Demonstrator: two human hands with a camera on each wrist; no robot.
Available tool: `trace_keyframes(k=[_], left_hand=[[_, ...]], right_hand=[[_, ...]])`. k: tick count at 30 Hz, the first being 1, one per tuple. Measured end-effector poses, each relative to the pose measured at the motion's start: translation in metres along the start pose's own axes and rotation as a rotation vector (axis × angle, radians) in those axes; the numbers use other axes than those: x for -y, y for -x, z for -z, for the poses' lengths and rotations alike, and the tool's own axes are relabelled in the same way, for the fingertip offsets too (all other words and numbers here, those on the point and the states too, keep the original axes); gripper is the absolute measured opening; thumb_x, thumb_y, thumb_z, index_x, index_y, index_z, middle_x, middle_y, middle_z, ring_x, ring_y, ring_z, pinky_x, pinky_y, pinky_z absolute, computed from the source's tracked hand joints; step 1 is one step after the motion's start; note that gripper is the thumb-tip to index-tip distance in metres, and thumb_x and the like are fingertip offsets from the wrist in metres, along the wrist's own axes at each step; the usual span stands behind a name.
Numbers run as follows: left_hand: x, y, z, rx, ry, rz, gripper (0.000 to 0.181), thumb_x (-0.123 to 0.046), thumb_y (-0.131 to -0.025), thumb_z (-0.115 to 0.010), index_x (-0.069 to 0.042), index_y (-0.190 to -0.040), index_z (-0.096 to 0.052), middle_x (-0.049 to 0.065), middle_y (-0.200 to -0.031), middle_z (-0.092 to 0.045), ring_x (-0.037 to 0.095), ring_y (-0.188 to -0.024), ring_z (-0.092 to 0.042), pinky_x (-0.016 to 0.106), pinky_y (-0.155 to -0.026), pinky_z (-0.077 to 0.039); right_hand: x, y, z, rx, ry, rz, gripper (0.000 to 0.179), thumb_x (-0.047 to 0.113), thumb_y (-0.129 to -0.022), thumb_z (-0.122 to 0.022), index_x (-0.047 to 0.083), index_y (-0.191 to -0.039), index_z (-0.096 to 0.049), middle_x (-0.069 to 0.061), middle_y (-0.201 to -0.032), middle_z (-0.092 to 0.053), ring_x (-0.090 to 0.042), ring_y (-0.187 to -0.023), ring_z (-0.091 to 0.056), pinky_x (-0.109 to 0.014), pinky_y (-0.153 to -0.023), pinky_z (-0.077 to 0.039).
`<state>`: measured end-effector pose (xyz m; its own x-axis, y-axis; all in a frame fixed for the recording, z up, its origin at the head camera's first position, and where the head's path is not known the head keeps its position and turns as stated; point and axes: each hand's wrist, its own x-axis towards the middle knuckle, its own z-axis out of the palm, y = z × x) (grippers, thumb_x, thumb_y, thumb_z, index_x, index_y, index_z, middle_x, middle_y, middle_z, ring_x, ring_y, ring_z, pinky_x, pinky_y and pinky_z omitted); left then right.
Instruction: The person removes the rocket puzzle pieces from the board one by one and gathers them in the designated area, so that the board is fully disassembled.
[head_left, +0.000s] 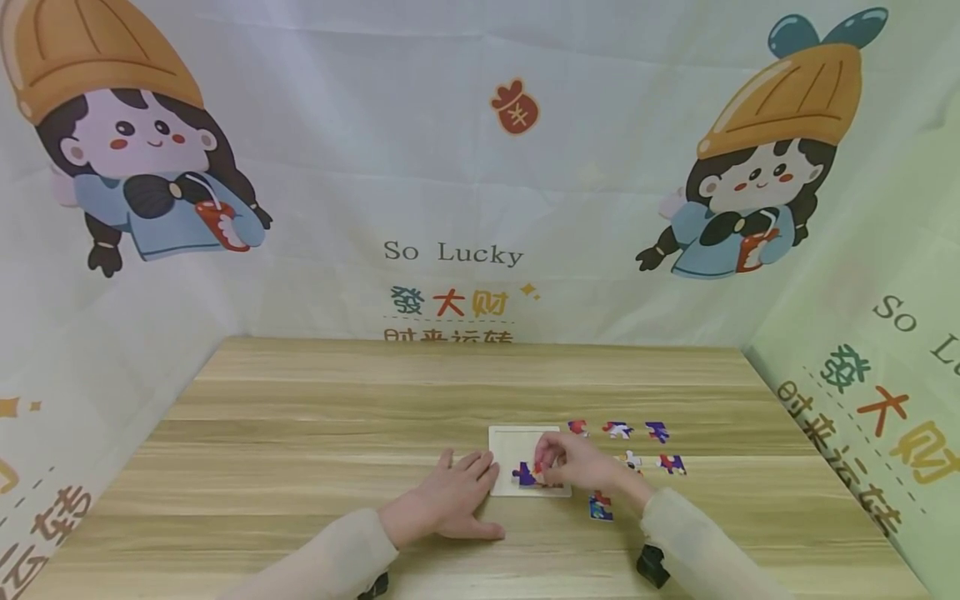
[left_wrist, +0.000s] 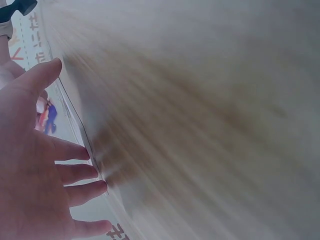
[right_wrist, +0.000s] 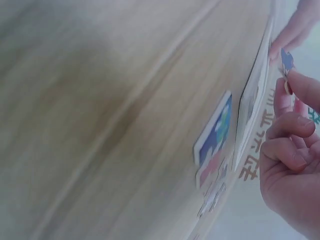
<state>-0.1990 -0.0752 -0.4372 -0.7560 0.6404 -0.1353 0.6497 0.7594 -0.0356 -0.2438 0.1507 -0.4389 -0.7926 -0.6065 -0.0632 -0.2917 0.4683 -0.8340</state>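
A shallow, pale puzzle tray (head_left: 512,442) lies on the wooden table. Over its lower part, my right hand (head_left: 576,462) pinches a purple jigsaw puzzle piece (head_left: 526,476) between thumb and index finger. The right wrist view shows this puzzle piece (right_wrist: 286,59) held tilted, with the other fingers of the right hand (right_wrist: 287,155) curled. Spread fingers of my left hand (head_left: 457,498) rest at the tray's left edge, palm down. In the left wrist view, the left hand (left_wrist: 35,175) has nothing in its grasp. My right hand hides part of the tray's inside.
Several loose puzzle pieces lie right of the tray, among them a purple one (head_left: 657,431), a red and purple one (head_left: 671,464), and a blue and red one (head_left: 601,506) nearer me. Printed cloth (head_left: 450,167) hangs behind the table (head_left: 337,392) and along its sides.
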Motion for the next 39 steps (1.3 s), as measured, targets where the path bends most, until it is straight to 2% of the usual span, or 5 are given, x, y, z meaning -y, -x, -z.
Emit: trace_keyframes(k=[12,19,25,32,39], left_hand=[[0.002,0.0,-0.002,-0.012,-0.013,0.001,0.086,-0.068,-0.075,-0.044,-0.006,-0.134,-0.036,0.012,-0.138,-0.031,0.024,-0.124,-0.029,0.052,-0.095,-0.024],[0.001,0.0,-0.003,-0.017,0.006,0.002,0.086,-0.067,-0.075,-0.045,-0.005,-0.134,-0.036,0.012,-0.138,-0.031,0.025,-0.124,-0.029,0.052,-0.094,-0.027],[0.001,0.0,-0.003,-0.01,0.043,0.012,0.086,-0.066,-0.075,-0.047,-0.005,-0.135,-0.035,0.012,-0.139,-0.03,0.025,-0.125,-0.028,0.052,-0.09,-0.032],[0.001,0.0,-0.003,-0.01,0.061,0.014,0.085,-0.066,-0.075,-0.047,-0.006,-0.135,-0.035,0.012,-0.139,-0.029,0.025,-0.125,-0.028,0.052,-0.089,-0.033],[0.001,0.001,-0.003,-0.009,0.068,0.012,0.085,-0.066,-0.075,-0.047,-0.006,-0.135,-0.035,0.012,-0.139,-0.029,0.025,-0.125,-0.028,0.052,-0.089,-0.033]], right_hand=[[-0.015,0.02,0.02,-0.003,0.016,0.015,0.016,0.009,-0.08,-0.064,0.004,-0.092,-0.054,-0.002,-0.081,-0.056,-0.017,-0.075,-0.052,-0.027,-0.064,-0.046],[-0.012,0.034,0.037,0.005,0.016,0.023,0.022,0.009,-0.08,-0.062,-0.002,-0.096,-0.052,-0.004,-0.084,-0.056,-0.018,-0.08,-0.053,-0.027,-0.071,-0.045],[-0.013,0.047,0.051,-0.01,-0.001,0.006,0.02,0.008,-0.08,-0.062,-0.001,-0.095,-0.053,-0.005,-0.084,-0.056,-0.02,-0.08,-0.052,-0.028,-0.069,-0.045],[-0.016,0.061,0.066,-0.024,-0.008,-0.025,0.019,0.01,-0.081,-0.062,-0.001,-0.093,-0.052,-0.005,-0.08,-0.055,-0.016,-0.071,-0.052,-0.03,-0.058,-0.046],[-0.022,0.073,0.079,0.017,-0.061,-0.04,0.02,0.007,-0.082,-0.06,-0.004,-0.095,-0.05,-0.008,-0.082,-0.055,-0.018,-0.074,-0.052,-0.033,-0.064,-0.047]])
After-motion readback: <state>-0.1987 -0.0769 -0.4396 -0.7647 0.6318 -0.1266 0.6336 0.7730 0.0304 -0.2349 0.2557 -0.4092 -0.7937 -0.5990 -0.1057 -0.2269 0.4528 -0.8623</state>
